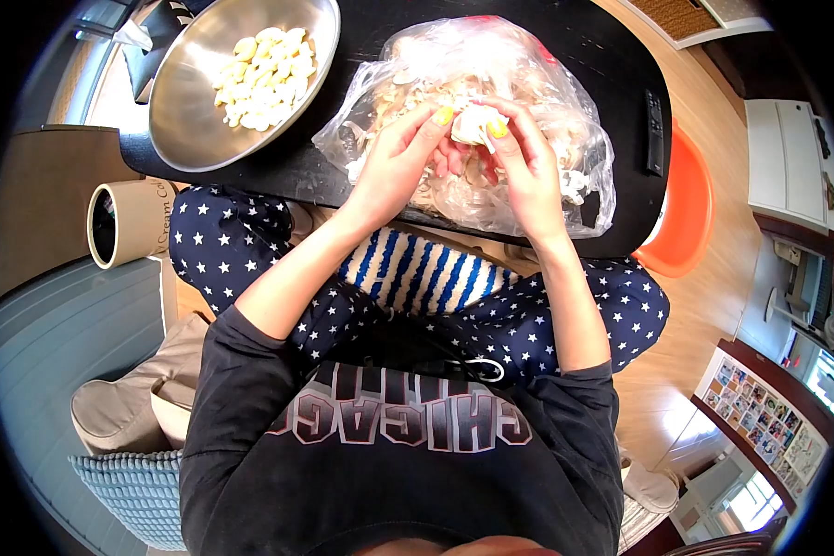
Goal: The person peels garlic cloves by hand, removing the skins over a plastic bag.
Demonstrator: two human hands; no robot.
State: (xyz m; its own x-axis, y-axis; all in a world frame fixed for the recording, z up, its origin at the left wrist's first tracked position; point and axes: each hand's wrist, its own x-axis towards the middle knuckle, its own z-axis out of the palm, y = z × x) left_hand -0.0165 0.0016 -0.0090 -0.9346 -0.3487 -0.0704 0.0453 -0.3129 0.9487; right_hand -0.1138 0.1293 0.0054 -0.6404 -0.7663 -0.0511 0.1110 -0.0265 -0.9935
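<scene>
Between my two hands is a whitish garlic bulb (473,126) in papery skin, above an open clear plastic bag (574,111). My left hand (406,153) has its fingers closed at the bulb's left side, with the thumb by its upper edge. On the other side, my right hand (531,167) grips the bulb, its thumb pressed against the front. Loose garlic skins (417,93) fill the bag beneath them. To the left, peeled garlic cloves (267,78) are heaped in a wide steel bowl (181,120). Some of my fingertips are hidden behind the bulb.
A black table (361,28) carries the bowl and bag. A black remote control (654,134) lies near its right edge, beside an orange chair (684,208). At the left stands a cream-coloured bin (137,222). A blue-and-white striped cloth (426,273) is between my legs.
</scene>
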